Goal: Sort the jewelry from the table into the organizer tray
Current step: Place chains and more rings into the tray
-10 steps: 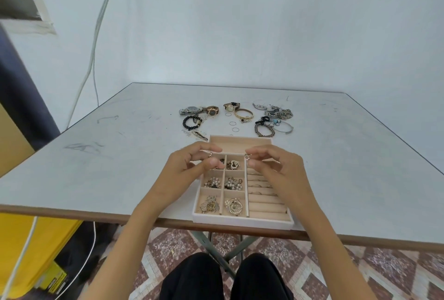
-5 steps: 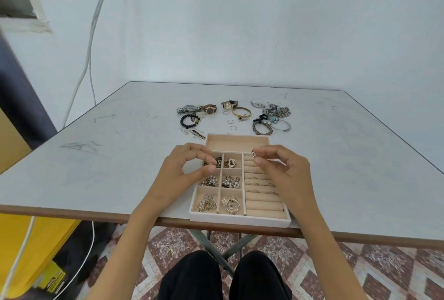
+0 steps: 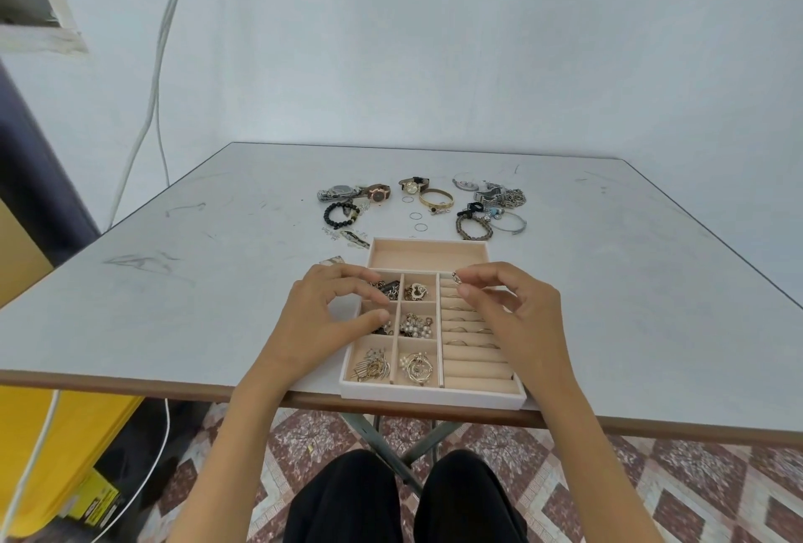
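Tray (image 3: 434,395), long axis front-to-back; right fingers (image 3: 468,278) pinching ring (image 3: 456,277)

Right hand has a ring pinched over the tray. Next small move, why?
Probably lower the right hand and seat the ring in a free slot of the ring rolls: it is pinched right above that section of the organizer tray, where other rings already sit.

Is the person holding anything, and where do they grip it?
The right hand pinches a small ring at its fingertips, over the organizer tray's ring rolls; which part is too small to tell. The left hand holds nothing visible.
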Motion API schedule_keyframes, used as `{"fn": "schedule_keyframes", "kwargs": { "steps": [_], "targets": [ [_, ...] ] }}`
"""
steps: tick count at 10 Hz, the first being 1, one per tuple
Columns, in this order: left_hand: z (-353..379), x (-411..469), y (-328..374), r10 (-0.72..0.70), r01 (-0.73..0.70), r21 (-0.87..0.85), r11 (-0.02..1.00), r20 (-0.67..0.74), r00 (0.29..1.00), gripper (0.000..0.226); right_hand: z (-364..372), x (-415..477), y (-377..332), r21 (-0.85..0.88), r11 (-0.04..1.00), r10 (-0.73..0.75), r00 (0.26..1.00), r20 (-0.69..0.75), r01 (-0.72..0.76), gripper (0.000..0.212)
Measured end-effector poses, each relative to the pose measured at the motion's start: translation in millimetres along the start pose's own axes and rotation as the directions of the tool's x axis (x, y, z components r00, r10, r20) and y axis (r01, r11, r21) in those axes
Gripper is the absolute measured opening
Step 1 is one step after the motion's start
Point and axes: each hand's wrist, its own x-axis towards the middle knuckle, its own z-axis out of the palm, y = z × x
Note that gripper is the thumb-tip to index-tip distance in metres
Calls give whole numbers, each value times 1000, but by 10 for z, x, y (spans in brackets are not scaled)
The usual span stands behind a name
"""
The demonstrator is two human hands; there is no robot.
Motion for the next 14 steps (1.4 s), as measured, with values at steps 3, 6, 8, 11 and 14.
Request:
{"fn": "schedule_keyframes", "kwargs": {
  "steps": [3, 6, 8, 11, 14],
  "targets": [
    [-45, 36, -120, -111, 110, -17, 994, -197, 974, 13, -3, -8, 2, -28, 1000, -7, 1000, -3, 7, 15],
    [-165, 48, -329, -222, 142, 521, 842, 95, 970, 50, -3, -12, -14, -52, 999, 1, 1000, 15, 0, 17],
    [-114, 62, -285, -282, 114, 634, 765, 170, 944, 54, 2, -13, -32, -48, 999, -6, 1000, 21, 7, 15],
    [-90, 72, -302, -280, 91, 673, 734, 177, 944, 55, 90, -46, -344, -111, 990, -46, 953, 298, 82, 18],
    [-82, 64, -295, -276, 100, 658, 746, 169, 946, 55, 418, -147, -547, -354, 871, -56, 785, 617, 341, 29]
  ]
}}
